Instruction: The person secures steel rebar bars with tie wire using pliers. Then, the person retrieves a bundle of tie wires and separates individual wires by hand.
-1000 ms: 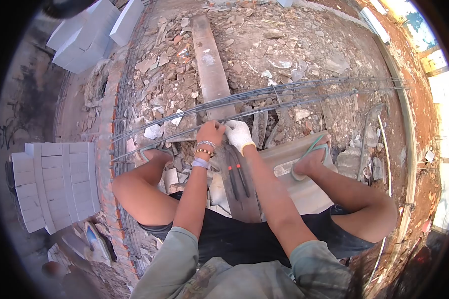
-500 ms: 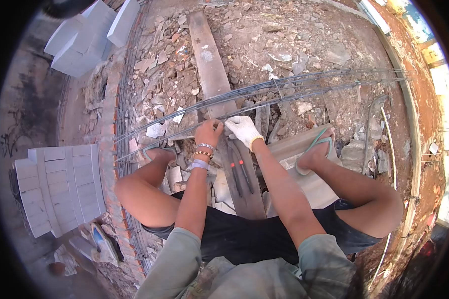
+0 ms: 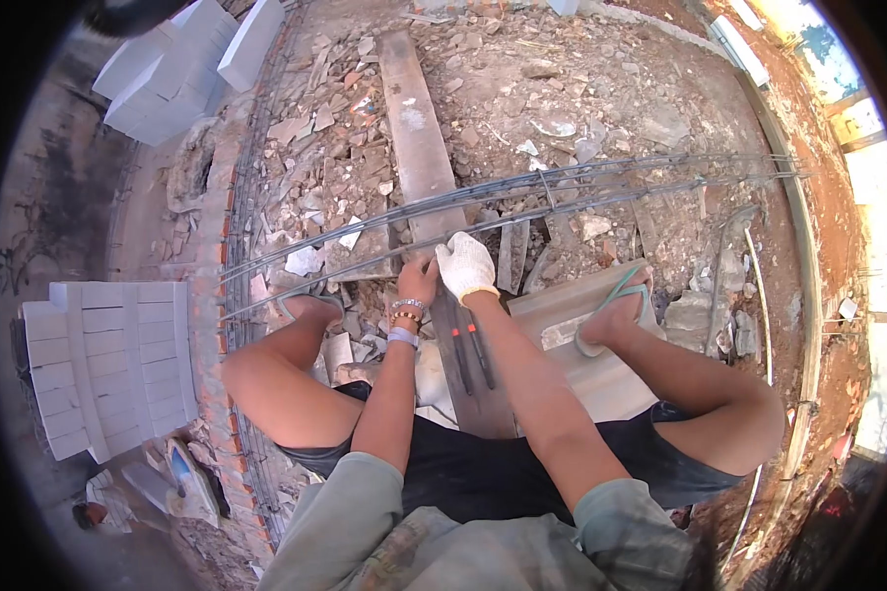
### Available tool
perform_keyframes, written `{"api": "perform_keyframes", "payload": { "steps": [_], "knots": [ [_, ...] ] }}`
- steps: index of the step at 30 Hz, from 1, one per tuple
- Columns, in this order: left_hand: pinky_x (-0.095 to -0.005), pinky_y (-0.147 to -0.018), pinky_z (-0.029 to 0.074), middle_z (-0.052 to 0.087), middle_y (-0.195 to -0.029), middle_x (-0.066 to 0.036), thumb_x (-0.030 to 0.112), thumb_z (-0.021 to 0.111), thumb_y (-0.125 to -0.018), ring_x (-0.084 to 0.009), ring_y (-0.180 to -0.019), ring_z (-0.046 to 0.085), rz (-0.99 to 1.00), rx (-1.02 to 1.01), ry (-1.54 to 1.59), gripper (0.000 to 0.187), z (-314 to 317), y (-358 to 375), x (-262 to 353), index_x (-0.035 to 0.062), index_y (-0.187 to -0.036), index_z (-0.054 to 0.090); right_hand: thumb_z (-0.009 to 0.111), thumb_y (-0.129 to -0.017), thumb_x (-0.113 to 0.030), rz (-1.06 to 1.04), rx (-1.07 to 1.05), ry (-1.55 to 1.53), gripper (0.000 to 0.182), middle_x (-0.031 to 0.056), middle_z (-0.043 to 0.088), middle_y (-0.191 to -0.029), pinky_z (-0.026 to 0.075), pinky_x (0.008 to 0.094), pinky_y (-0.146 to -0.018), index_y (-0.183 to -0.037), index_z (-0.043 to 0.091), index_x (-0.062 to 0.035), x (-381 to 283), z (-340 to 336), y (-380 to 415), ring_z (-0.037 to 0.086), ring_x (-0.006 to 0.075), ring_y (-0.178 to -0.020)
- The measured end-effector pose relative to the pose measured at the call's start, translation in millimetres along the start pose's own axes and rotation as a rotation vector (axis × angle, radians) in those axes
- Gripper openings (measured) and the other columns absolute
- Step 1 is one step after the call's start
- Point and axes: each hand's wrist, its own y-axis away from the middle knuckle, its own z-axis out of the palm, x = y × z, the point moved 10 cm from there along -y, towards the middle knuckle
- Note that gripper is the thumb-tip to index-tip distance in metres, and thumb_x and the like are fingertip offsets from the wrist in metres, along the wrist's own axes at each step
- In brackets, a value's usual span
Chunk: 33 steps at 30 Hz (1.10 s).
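I make out a loose, grey-green shirt with short sleeves and a faded patch of print on its front, above dark shorts and thong sandals with pale green straps. On the right hand I see a white knitted glove with a yellowish cuff edge, while the left wrist carries a silvery bracelet, a beaded gold-and-dark one and a pale lilac band.
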Motion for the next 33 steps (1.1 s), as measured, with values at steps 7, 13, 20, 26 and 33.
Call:
{"api": "perform_keyframes", "payload": {
  "steps": [7, 13, 20, 26, 33],
  "knots": [
    [-0.0398, -0.091, 0.050, 0.069, -0.111, -0.021, 0.020, 0.055, -0.091, -0.0365, -0.103, 0.066, 0.083, -0.056, 0.323, 0.037, 13, 3, -4, 0.0050, -0.124, 0.063, 0.053, -0.092, -0.026, -0.011, -0.014, 0.137, 0.027, 0.0239, 0.066, -0.098, 0.051, 0.0496, -0.084, -0.099, 0.061, -0.0020, -5, 10, -6, 0.064, 0.0413, -0.095],
    [-0.0440, -0.093, 0.048, 0.067, -0.119, -0.017, 0.020, 0.058, -0.091, -0.0358, -0.108, 0.063, -0.002, 0.072, -0.128, 0.033, -44, 23, 75, 0.0084, -0.122, 0.063, 0.052, -0.092, -0.027, -0.043, 0.037, 0.040, 0.029, 0.0240, 0.066, -0.103, 0.050, 0.0500, -0.087, -0.104, 0.063, -0.0033, -1, -10, 4, 0.063, 0.0412, -0.099],
    [-0.0434, -0.095, 0.041, 0.069, -0.116, -0.007, 0.026, 0.055, -0.095, -0.0278, -0.114, 0.057, 0.486, 0.037, -0.478, 0.028, -12, -11, 90, 0.0191, -0.119, 0.067, 0.052, -0.093, -0.029, 0.019, 0.069, -0.081, 0.031, 0.0230, 0.066, -0.109, 0.049, 0.0498, -0.089, -0.108, 0.067, -0.0065, 13, -6, 7, 0.062, 0.0412, -0.104],
    [-0.0424, -0.082, 0.051, 0.072, -0.099, -0.015, 0.041, 0.058, -0.094, -0.0350, -0.092, 0.068, 0.267, -0.001, -0.263, 0.031, -15, -26, 67, 0.0203, -0.109, 0.075, 0.058, -0.091, -0.026, -0.040, -0.005, -0.133, 0.027, 0.0205, 0.068, -0.105, 0.049, 0.0481, -0.088, -0.106, 0.067, -0.0053, 7, -16, 18, 0.063, 0.0394, -0.101],
    [-0.0406, -0.080, 0.054, 0.072, -0.098, -0.015, 0.042, 0.061, -0.092, -0.0341, -0.092, 0.069, 0.215, -0.018, -0.281, 0.031, -18, -27, 68, 0.0205, -0.110, 0.075, 0.079, -0.074, -0.039, 0.080, -0.029, 0.381, 0.078, 0.0200, 0.045, -0.126, 0.042, 0.0544, -0.091, -0.133, 0.042, -0.0047, 5, -66, 147, 0.049, 0.0381, -0.117]
  ]
}}
